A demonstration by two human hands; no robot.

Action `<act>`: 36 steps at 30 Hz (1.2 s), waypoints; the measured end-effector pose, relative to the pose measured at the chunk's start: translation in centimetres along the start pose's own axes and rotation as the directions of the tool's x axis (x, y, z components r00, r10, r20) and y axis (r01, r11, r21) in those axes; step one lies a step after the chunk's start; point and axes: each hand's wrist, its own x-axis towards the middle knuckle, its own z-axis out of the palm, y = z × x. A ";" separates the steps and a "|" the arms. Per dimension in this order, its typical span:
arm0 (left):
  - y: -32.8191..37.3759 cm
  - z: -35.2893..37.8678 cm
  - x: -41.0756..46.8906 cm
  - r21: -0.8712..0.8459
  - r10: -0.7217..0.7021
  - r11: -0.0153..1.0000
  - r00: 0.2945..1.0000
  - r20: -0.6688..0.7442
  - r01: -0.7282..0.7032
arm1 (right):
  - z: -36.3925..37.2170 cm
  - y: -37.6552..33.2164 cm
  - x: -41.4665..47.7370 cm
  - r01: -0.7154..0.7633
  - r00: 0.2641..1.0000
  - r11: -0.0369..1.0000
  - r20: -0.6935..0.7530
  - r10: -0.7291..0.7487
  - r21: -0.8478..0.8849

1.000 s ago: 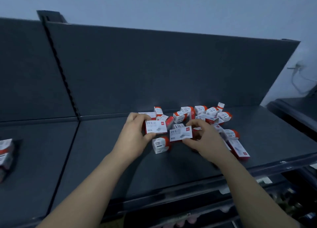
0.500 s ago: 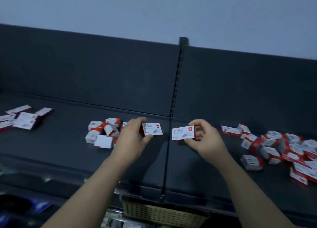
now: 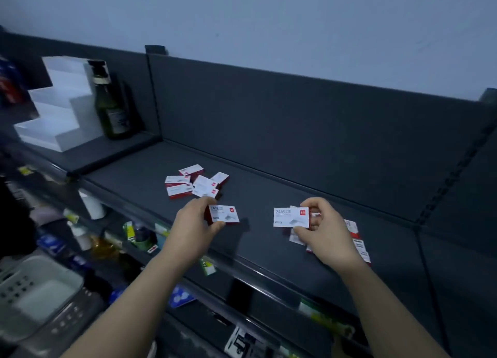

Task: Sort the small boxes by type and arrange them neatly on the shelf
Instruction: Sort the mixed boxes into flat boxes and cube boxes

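Left hand is pinching a 24/6 staple box by its left end, just below centre of the frame, with its fingers curled round the box. Right hand is gripping a second staple box at centre right, thumb under and other fingers over the right end. Both are being held print side up, low over the dark shelf and well apart. I cannot tell whether either is touching it.

A loose heap of red-and-white boxes is lying above the left hand. The scattered boxes are lying partly hidden under the right hand and wrist.

Risks, as I'm judging them:
- Each grip is taking only one end of a box, so a quick set-down is likely tipping or twisting it out of line.
- The right wrist is hanging just over the scattered boxes, so a sweep toward the lower right could be dragging them off the shelf's front edge.
- All the boxes are looking alike in this dim light, so mixing types is easy unless the labels are being read.
- Placing into the loose heap is risking nudging it further askew.
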 end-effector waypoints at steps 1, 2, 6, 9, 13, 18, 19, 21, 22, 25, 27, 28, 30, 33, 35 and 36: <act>-1.1 -0.6 0.5 0.009 -0.018 1.000 1.000 -0.009 0.018 | 1.4 -0.3 0.7 0.000 1.000 1.000 0.019 0.000 -0.003; -2.1 -1.1 0.9 0.016 -0.035 0.999 0.999 -0.017 0.035 | 2.7 -0.5 1.3 0.004 0.999 1.000 0.044 -0.004 -0.007; -5.9 -2.4 3.2 0.093 -0.105 0.990 0.994 -0.017 0.106 | 7.8 -0.9 4.4 0.007 0.992 1.000 0.126 -0.005 -0.015; -8.3 -2.5 5.3 0.124 -0.153 0.981 0.988 -0.004 0.152 | 11.1 -0.7 6.9 -0.006 0.988 1.000 0.154 0.009 -0.020; -10.7 -2.0 8.1 0.129 -0.201 0.972 0.980 0.012 0.197 | 14.9 -0.5 9.6 -0.014 0.974 1.000 0.227 0.016 -0.012; -13.0 -1.4 11.0 0.179 -0.179 0.970 0.981 0.079 0.163 | 18.3 -0.2 11.9 -0.006 0.969 0.998 0.247 0.020 -0.055; -13.5 -1.3 11.4 0.175 -0.175 0.972 0.981 0.089 0.157 | 18.8 -0.2 12.3 -0.001 0.970 0.998 0.241 0.016 -0.063; -14.1 -1.2 12.4 0.159 -0.168 0.976 0.981 0.102 0.150 | 19.7 -0.3 13.2 0.008 0.976 0.997 0.218 0.008 -0.075; -14.4 -1.2 13.0 0.154 -0.163 0.977 0.981 0.108 0.146 | 20.1 -0.4 13.6 0.010 0.980 0.997 0.200 0.006 -0.076; -15.2 -1.2 14.9 0.130 -0.137 0.984 0.983 0.125 0.120 | 21.3 -0.5 14.4 0.005 0.990 0.998 0.141 0.004 -0.068; -15.7 -1.3 16.0 0.122 -0.117 0.987 0.983 0.141 0.100 | 22.1 -0.6 14.7 0.012 0.995 0.997 0.098 -0.004 -0.082; -16.0 -1.4 16.4 0.122 -0.105 0.989 0.983 0.153 0.087 | 22.4 -0.8 14.8 0.016 0.997 0.995 0.083 -0.007 -0.102; -16.3 -1.5 17.2 0.123 -0.073 0.991 0.982 0.174 0.052 | 22.7 -1.2 14.9 0.010 0.997 0.989 0.075 0.001 -0.150; -16.5 -2.0 17.5 0.156 -0.018 0.988 0.984 0.178 -0.011 | 22.6 -1.9 14.6 -0.038 0.995 0.984 0.089 0.054 -0.174; -16.3 -2.4 17.4 0.190 0.033 0.980 0.990 0.137 -0.059 | 22.1 -2.0 14.2 -0.045 0.997 0.982 0.055 0.056 -0.185; -16.1 -2.6 17.3 0.181 0.059 0.980 0.991 0.124 -0.081 | 21.8 -2.0 13.9 -0.042 0.999 0.978 0.017 0.046 -0.203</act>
